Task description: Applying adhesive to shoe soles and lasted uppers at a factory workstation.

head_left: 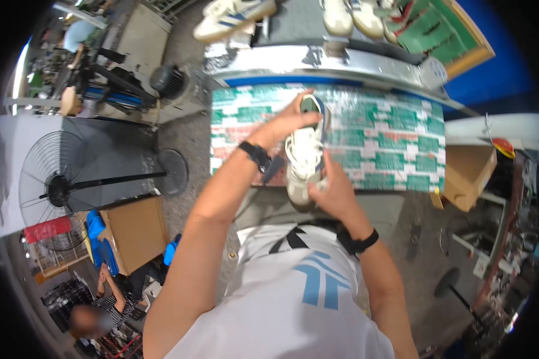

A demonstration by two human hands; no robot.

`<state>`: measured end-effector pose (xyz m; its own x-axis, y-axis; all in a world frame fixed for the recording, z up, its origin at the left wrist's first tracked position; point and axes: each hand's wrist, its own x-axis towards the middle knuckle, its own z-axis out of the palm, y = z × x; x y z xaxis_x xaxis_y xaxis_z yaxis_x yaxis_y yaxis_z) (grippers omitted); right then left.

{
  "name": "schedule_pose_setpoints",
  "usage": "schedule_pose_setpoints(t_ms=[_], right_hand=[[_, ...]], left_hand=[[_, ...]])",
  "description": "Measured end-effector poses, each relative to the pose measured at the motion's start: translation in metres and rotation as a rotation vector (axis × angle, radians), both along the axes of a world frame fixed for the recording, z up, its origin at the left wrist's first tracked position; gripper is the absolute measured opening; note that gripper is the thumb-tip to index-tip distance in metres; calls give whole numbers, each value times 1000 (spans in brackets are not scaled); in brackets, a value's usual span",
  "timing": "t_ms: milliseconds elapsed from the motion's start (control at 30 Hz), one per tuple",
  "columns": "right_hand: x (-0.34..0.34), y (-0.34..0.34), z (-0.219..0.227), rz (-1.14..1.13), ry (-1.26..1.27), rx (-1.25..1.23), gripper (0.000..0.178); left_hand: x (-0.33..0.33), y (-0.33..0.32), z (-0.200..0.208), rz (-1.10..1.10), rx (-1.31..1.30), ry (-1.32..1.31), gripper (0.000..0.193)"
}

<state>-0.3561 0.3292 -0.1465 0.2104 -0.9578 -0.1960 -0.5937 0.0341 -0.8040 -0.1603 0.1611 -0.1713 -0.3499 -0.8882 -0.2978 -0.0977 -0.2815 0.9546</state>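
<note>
The left grip (285, 124) was holding the heel end of a cream shoe (305, 158), its thumb laid over the collar, while the right grip (336, 191) held the same shoe near the toe. The white laces (302, 145) showed between the two grips, and the toe pointed back toward the wearer. Below the grips was a worktop (389, 143) in a green-and-white print (whether the sole touched it, I could not tell). A blue-striped shoe (236, 21) lay ahead of the left grip; a cardboard box (472, 175) stood well right of the right grip.
</note>
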Motion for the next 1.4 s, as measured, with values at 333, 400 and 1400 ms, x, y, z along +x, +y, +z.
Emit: schedule_pose_setpoints(t_ms=[333, 400, 1400], right_hand=[[30, -14, -3, -205, -537, -344, 72], [20, -7, -27, -388, -769, -133, 65], [-87, -16, -81, -190, 428, -594, 61]], left_hand=[[7, 98, 18, 330, 84, 103, 62], [-17, 100, 22, 183, -51, -75, 85], [139, -79, 138, 227, -337, -441, 61]])
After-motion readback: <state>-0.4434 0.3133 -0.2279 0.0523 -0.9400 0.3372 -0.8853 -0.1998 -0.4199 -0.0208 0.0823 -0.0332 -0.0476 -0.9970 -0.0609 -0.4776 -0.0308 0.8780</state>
